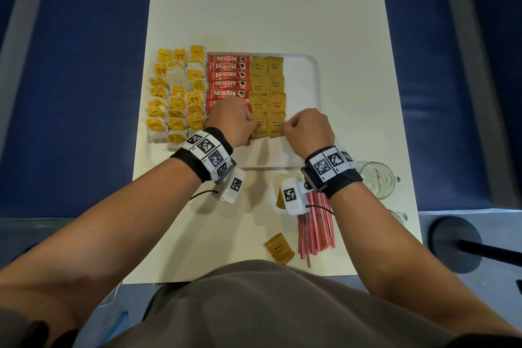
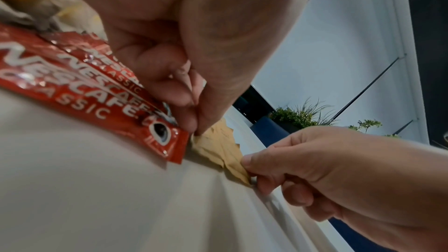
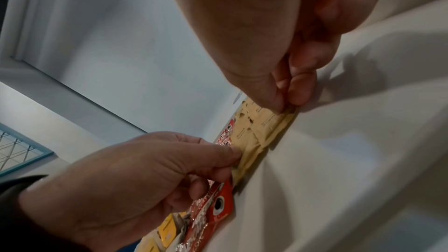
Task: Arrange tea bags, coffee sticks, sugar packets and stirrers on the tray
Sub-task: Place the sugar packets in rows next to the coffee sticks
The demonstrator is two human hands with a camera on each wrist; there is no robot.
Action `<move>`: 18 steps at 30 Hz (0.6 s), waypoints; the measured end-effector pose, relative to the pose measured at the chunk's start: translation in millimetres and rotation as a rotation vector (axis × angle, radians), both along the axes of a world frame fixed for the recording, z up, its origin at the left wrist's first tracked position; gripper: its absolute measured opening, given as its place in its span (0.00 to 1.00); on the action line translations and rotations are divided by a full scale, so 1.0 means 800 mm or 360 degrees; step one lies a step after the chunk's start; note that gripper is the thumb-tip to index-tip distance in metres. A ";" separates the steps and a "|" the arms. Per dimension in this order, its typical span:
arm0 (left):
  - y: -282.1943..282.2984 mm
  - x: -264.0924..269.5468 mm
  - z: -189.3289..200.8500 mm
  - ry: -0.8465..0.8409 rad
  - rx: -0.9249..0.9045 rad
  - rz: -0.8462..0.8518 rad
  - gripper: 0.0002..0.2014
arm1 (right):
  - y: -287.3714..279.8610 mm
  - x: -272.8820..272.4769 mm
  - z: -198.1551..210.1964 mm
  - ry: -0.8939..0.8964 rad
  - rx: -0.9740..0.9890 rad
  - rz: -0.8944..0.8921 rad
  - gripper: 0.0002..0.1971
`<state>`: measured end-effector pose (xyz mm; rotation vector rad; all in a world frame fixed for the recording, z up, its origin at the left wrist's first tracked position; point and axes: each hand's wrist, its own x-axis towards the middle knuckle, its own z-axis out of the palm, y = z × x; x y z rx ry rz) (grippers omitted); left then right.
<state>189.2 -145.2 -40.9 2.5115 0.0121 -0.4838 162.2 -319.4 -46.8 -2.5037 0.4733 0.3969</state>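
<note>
A white tray (image 1: 315, 73) holds yellow tea bags (image 1: 176, 93) at the left, red coffee sticks (image 1: 228, 75) in the middle and two columns of brown sugar packets (image 1: 267, 85). My left hand (image 1: 254, 125) pinches the left edge of the nearest left-column sugar packet (image 2: 218, 147). My right hand (image 1: 285, 125) pinches the right edge of the nearest right-column sugar packet (image 3: 269, 122). Both packets lie flat on the tray, side by side. Red-and-white stirrers (image 1: 316, 230) lie on the table, below my right wrist.
A loose sugar packet (image 1: 279, 248) lies near the table's front edge, and another (image 1: 279, 198) is half hidden under the right wrist camera. A glass mug (image 1: 377, 178) stands right of the tray. The tray's right strip (image 1: 300, 85) is bare.
</note>
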 end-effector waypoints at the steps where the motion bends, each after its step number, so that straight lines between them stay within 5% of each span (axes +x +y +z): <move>1: 0.000 0.000 0.000 0.0002 0.0001 0.0002 0.14 | 0.000 0.000 -0.001 0.0002 0.0007 -0.0001 0.16; 18: 0.001 0.007 0.001 -0.0012 0.0075 -0.0090 0.18 | 0.003 0.002 -0.004 0.0065 -0.0014 -0.0002 0.18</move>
